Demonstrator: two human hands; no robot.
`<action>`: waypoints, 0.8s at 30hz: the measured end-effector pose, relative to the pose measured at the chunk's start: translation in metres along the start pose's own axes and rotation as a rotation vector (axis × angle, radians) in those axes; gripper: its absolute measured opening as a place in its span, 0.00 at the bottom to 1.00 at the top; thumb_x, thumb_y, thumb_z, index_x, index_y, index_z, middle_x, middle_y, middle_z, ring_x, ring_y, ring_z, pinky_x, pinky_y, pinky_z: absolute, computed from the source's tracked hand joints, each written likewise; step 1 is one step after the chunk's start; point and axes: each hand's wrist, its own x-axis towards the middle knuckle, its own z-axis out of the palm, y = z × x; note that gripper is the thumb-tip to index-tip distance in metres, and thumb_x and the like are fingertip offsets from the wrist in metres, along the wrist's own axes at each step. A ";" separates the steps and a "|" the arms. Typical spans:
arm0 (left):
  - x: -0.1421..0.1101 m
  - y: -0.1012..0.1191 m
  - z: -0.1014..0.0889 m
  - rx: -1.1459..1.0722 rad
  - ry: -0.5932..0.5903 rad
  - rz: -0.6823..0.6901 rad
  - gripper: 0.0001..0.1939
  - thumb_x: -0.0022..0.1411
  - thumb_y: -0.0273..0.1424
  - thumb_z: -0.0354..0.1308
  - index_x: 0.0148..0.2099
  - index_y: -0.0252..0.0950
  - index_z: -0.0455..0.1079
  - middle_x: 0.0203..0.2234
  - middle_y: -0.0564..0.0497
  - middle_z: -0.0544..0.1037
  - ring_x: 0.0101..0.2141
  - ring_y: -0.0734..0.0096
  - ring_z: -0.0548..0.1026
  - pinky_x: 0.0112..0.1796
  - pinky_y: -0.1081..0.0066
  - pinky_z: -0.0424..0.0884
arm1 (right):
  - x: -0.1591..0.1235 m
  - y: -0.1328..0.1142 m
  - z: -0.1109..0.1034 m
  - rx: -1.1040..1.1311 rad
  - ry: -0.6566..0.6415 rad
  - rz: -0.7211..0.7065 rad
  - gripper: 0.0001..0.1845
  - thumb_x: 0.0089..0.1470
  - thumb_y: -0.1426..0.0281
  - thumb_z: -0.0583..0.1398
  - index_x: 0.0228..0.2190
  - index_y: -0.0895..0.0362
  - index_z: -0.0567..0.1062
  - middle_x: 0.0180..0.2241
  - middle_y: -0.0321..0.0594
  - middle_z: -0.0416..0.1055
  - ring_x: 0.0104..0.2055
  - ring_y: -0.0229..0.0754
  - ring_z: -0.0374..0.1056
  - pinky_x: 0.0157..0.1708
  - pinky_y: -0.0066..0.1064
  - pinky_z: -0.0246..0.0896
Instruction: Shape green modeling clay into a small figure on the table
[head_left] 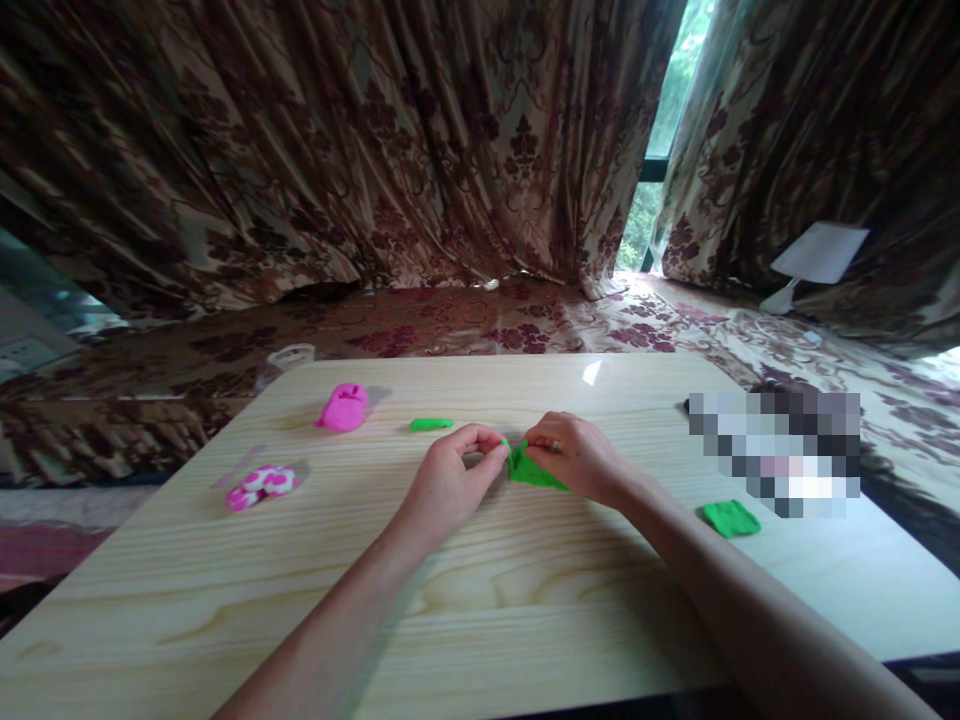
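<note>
Over the middle of the desk (480, 600), the left hand (456, 475) and right hand (583, 458) pinch a green sheet (538, 475), its shaping seemingly partway, with one green roll (430, 425) formed and one green square (732, 518) unworked.

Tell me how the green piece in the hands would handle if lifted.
The green piece is probably floppy: it looks thin and bends between the left hand and right hand. It is likely light, since only fingertips seem to hold it. Its flat shape makes rolling unlikely.
</note>
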 end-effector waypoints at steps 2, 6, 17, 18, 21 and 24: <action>0.000 0.000 0.000 0.012 0.012 0.005 0.07 0.54 0.32 0.53 0.34 0.36 0.69 0.28 0.52 0.76 0.32 0.71 0.73 0.37 0.70 0.68 | 0.000 -0.001 0.001 -0.007 0.005 -0.012 0.07 0.51 0.71 0.57 0.28 0.57 0.76 0.28 0.39 0.70 0.32 0.37 0.64 0.33 0.26 0.54; 0.000 -0.003 0.000 0.040 0.018 0.021 0.07 0.55 0.32 0.53 0.34 0.36 0.70 0.29 0.53 0.76 0.33 0.71 0.73 0.38 0.70 0.67 | -0.001 -0.002 0.000 -0.031 0.004 -0.009 0.07 0.50 0.71 0.57 0.27 0.57 0.76 0.28 0.39 0.70 0.32 0.37 0.64 0.33 0.26 0.54; -0.002 0.000 0.005 0.020 0.007 0.027 0.07 0.55 0.31 0.54 0.35 0.36 0.70 0.29 0.52 0.77 0.33 0.70 0.74 0.38 0.70 0.68 | -0.007 -0.001 -0.015 0.114 0.090 0.098 0.10 0.50 0.73 0.56 0.35 0.56 0.76 0.31 0.39 0.71 0.32 0.36 0.66 0.33 0.26 0.57; -0.003 0.000 0.006 0.038 0.013 0.033 0.07 0.54 0.31 0.54 0.35 0.36 0.70 0.30 0.52 0.77 0.33 0.70 0.74 0.38 0.69 0.67 | -0.007 -0.002 -0.016 0.118 0.078 0.092 0.09 0.50 0.73 0.56 0.33 0.56 0.76 0.30 0.38 0.71 0.31 0.36 0.66 0.32 0.26 0.57; -0.004 -0.002 0.010 0.086 0.023 0.041 0.07 0.54 0.31 0.55 0.36 0.36 0.71 0.31 0.51 0.77 0.34 0.69 0.74 0.39 0.69 0.68 | -0.010 -0.006 -0.019 0.107 0.029 0.069 0.08 0.50 0.73 0.56 0.29 0.57 0.76 0.28 0.38 0.71 0.29 0.35 0.65 0.30 0.25 0.55; -0.004 -0.005 0.013 0.112 0.015 0.071 0.07 0.54 0.31 0.55 0.36 0.37 0.71 0.32 0.50 0.77 0.34 0.68 0.74 0.37 0.69 0.68 | -0.011 -0.008 -0.019 0.100 0.002 0.064 0.08 0.49 0.74 0.56 0.28 0.58 0.77 0.27 0.37 0.71 0.28 0.35 0.64 0.29 0.24 0.54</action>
